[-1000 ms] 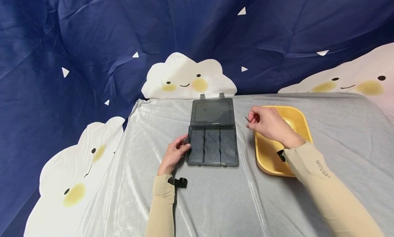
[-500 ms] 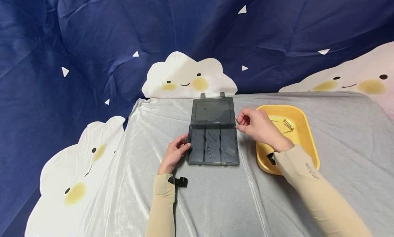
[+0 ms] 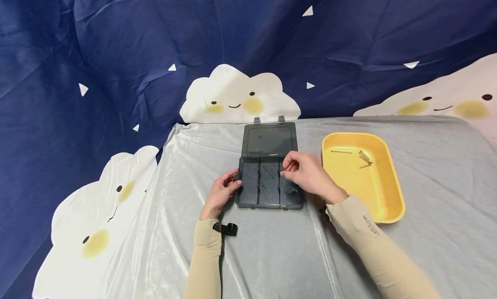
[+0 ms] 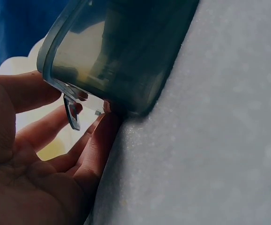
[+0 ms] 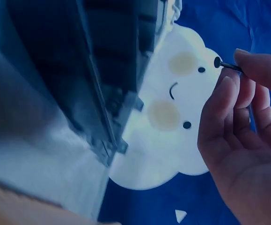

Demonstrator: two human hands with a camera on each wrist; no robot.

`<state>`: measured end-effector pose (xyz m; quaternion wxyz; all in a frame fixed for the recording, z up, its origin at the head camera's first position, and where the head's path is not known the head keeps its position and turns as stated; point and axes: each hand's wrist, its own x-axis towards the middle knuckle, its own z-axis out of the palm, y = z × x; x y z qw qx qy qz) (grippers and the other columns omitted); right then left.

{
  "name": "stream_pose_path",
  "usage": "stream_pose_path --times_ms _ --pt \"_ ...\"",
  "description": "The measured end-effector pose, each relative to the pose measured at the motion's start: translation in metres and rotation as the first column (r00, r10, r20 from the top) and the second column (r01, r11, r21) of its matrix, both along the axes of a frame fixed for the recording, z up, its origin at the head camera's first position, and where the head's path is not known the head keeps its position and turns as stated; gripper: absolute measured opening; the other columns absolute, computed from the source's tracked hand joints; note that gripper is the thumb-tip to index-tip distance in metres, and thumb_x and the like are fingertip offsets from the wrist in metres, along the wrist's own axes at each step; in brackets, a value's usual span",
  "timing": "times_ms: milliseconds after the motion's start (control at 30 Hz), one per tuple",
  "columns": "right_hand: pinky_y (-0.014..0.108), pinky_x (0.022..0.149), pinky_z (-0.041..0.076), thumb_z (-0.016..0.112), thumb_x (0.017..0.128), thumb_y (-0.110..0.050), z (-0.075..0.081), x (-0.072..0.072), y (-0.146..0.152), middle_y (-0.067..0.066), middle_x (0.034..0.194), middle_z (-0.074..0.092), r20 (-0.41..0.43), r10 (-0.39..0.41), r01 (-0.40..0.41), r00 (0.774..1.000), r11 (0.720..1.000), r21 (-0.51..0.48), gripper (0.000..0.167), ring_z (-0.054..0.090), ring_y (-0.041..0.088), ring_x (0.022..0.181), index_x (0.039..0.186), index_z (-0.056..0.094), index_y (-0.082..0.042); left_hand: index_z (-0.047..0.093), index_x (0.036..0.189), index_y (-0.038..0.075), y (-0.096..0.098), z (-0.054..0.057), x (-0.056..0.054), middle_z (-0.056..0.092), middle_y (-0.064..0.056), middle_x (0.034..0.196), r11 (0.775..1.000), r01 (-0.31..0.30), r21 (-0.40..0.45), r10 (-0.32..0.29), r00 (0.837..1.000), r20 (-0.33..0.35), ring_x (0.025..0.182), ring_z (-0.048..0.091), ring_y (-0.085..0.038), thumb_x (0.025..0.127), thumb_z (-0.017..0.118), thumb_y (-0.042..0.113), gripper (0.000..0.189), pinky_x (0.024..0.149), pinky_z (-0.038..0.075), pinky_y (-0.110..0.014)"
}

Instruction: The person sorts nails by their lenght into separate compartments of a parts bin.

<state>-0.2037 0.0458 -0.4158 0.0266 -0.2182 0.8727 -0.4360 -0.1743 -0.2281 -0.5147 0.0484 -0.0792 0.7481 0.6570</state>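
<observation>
Dark grey plastic forms the case, lid up, two dividers making three compartments; we count three nails in the middle one. At its three o'clock sits the yellow tray, with one lone nail towards eleven and a nail cluster near twelve, too overlapped for us to count. At nine, the left hand grips the case's edge. Over its two o'clock, the right hand pinches one headed nail, clear in the right wrist view, barely visible from the head. Only the left wrist view shows us the dangling latch plainly.
</observation>
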Motion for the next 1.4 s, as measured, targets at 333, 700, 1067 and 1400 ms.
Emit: stream_pose_path --times_ms 333,700,1067,1400 --pt "0.02 0.062 0.05 0.077 0.075 -0.002 -0.024 0.01 -0.015 0.004 0.074 0.067 0.089 0.015 -0.006 0.996 0.995 -0.102 0.015 0.061 0.01 0.065 0.08 0.063 -0.005 0.049 0.139 0.0 0.0 0.013 0.002 0.056 -0.029 0.129 0.999 0.046 0.019 -0.047 0.998 0.029 0.091 0.059 -0.003 0.091 0.063 0.003 0.051 0.076 0.049 -0.019" --pt "0.022 0.063 0.049 0.074 0.082 -0.011 -0.038 0.018 -0.022 0.002 0.076 0.068 0.147 -0.031 0.04 0.989 0.997 -0.058 0.008 0.06 0.008 0.064 0.084 0.067 -0.008 0.049 0.139 -0.003 0.006 0.032 0.01 0.056 -0.031 0.127 0.999 0.049 0.006 -0.049 0.999 0.018 0.09 0.059 -0.004 0.091 0.062 0.002 0.05 0.077 0.049 -0.021" --pt "0.023 0.062 0.048 0.073 0.082 -0.013 -0.046 0.02 -0.026 0.001 0.075 0.069 0.173 -0.054 0.062 0.983 0.997 -0.037 0.009 0.06 0.006 0.062 0.083 0.066 -0.008 0.047 0.14 -0.002 0.005 0.034 0.011 0.057 -0.029 0.126 0.998 0.061 -0.019 -0.06 0.998 0.032 0.089 0.059 -0.003 0.091 0.062 0.004 0.051 0.077 0.049 -0.024" --pt "0.024 0.063 0.048 0.077 0.078 -0.015 -0.052 0.02 -0.027 -0.002 0.07 0.068 0.162 -0.079 0.082 0.984 0.997 -0.012 0.013 0.06 0.004 0.06 0.079 0.064 -0.011 0.047 0.14 -0.002 0.005 0.031 0.01 0.056 -0.029 0.127 0.998 0.059 -0.01 -0.058 0.998 0.027 0.09 0.058 -0.002 0.091 0.062 0.003 0.052 0.078 0.049 -0.022"
